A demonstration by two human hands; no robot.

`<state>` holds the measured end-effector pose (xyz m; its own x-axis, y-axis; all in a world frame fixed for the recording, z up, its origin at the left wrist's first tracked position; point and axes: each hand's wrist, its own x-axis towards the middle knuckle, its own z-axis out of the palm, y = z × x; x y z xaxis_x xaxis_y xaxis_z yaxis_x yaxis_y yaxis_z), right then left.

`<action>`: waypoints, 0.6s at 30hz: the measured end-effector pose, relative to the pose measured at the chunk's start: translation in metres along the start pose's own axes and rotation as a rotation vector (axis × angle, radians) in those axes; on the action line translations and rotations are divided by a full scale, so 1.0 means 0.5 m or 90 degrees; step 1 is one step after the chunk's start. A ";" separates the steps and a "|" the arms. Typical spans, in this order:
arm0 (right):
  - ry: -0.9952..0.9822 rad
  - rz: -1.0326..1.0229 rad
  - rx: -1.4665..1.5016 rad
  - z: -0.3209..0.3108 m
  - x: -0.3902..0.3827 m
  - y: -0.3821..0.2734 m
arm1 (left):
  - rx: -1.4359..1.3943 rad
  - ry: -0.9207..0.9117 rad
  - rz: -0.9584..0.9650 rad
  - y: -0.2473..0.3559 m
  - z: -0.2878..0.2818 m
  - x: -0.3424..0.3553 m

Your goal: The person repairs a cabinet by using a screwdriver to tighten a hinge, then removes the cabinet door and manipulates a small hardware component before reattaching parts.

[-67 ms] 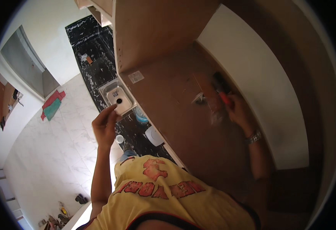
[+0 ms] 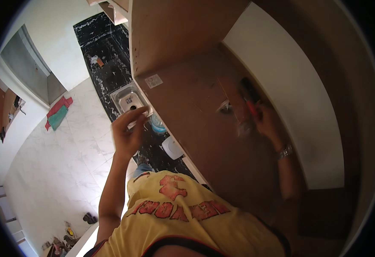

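Observation:
My right hand (image 2: 264, 122) is wrapped round the red handle of a tool (image 2: 251, 108) inside a brown cabinet (image 2: 204, 141). Its head is hidden or dark; a long black piece (image 2: 250, 89) lies against it, and I cannot tell if they are one thing. Beside that hand are a strip of reddish-brown board (image 2: 232, 96), a small clear packet (image 2: 225, 107) and crumpled clear plastic (image 2: 243, 128). Over the counter's edge, near the sink (image 2: 127, 97), my left hand (image 2: 127, 130) hangs with bent fingers, thumb and forefinger apart. Nothing shows between them.
A black marbled counter (image 2: 106, 55) runs along the left of the cabinet, bearing a blue-tinted tub (image 2: 157, 124) and a white tray (image 2: 172, 147). A pale curved-looking panel (image 2: 286, 94) stands at right. Red and green cloths (image 2: 59, 113) lie on the tiled floor (image 2: 63, 154).
My left hand has shifted right, toward the cabinet edge, and now covers part of the sink. My right hand stays almost in place on the red-handled tool.

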<state>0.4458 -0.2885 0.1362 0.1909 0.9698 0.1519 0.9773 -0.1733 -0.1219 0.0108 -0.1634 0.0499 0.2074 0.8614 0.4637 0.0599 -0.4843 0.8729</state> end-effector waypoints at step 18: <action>0.041 -0.087 0.134 -0.025 -0.004 -0.353 | 0.108 -0.375 0.152 -0.038 0.249 -0.003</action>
<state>0.2741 -0.2621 0.1697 0.0699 0.9676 0.2426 0.9550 0.0053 -0.2965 0.1309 -0.1748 0.0139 0.7314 0.5218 0.4390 0.0887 -0.7112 0.6974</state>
